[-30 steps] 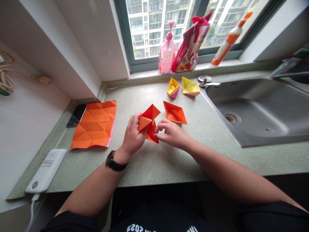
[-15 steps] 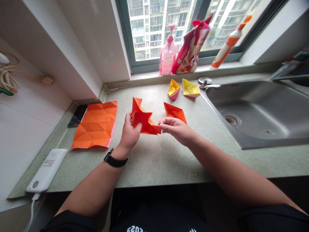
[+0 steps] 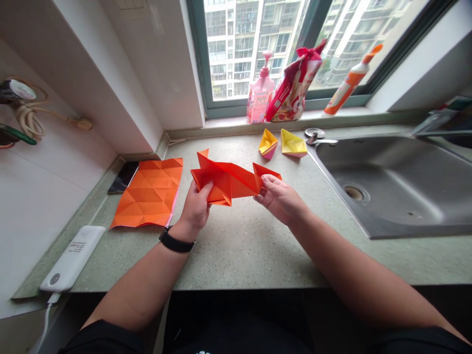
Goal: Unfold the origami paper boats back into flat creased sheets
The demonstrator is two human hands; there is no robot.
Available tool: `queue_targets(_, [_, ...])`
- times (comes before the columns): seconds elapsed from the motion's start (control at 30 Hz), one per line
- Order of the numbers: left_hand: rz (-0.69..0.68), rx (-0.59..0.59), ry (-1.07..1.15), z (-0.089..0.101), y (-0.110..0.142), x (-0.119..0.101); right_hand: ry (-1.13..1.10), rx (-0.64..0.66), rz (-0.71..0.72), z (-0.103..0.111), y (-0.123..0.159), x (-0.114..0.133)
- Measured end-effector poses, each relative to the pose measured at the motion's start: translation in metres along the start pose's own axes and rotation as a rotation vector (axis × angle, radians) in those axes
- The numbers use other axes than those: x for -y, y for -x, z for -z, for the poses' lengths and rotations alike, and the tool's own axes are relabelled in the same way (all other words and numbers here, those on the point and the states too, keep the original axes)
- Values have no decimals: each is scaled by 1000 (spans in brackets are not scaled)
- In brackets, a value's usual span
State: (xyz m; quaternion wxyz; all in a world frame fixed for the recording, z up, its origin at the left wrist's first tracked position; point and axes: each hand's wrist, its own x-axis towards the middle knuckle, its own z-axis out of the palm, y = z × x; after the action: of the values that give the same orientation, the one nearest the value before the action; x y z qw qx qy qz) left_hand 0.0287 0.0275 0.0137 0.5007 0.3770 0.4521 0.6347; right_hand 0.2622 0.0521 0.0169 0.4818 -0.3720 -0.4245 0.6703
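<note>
Above the counter, a partly folded sheet of orange paper (image 3: 230, 182) stretches between my two hands. My left hand (image 3: 197, 206) grips its left part, thumb on top. With thumb and fingers pinched, my right hand (image 3: 280, 199) holds the paper's right end. Just behind that hand lies a folded orange paper boat (image 3: 268, 171), partly covered by it. Two more paper boats, a small yellow and pink one (image 3: 268, 144) and a yellow one (image 3: 294, 143), stand farther back. On the left a creased orange sheet (image 3: 149, 191) lies spread out.
A steel sink (image 3: 398, 182) with a tap (image 3: 324, 141) takes up the right side. A white power bank (image 3: 73, 258) with a cable and a dark phone (image 3: 123, 177) lie at left. On the sill stand a pink pump bottle (image 3: 260, 98), a red bag (image 3: 295, 88) and an orange-white bottle (image 3: 348, 86).
The paper between my hands has been pulled out wider. My right hand has shifted slightly right with the paper's end. The camera view has tilted up a little.
</note>
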Motion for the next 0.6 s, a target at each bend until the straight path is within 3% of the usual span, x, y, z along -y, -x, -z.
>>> queue_targets(0.23, [-16, -25, 376, -5, 5, -8, -156, -63, -73, -3, 1, -1])
queue_targets(0.4, [-17, 19, 438, -7, 8, -14, -195, -92, -69, -4, 2, 6])
queue_targets(0.6, [3, 178, 409, -11, 12, -28, -185, -108, -166, -8, 4, 8])
